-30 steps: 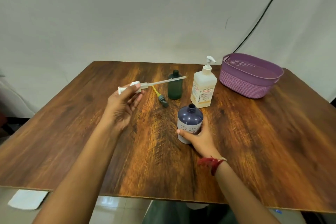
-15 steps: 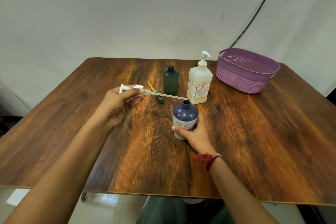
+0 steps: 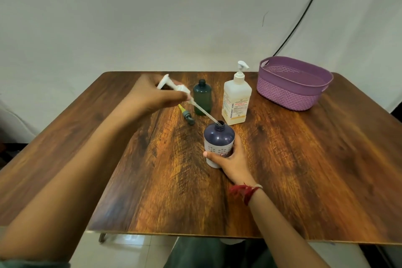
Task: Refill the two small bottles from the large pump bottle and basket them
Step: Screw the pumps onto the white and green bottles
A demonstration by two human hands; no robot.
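Fingers of your right hand gripped the purple bottle mid-way across the surface, left hand pinching the white pump, tube tip at its mouth.

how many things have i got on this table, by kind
Bottles: 3 (dark blue bottle, green bottle, large pump bottle)
Loose pump heads: 2 (white pump, green pump with yellow tube)
Baskets: 1 (purple basket)
Total: 6
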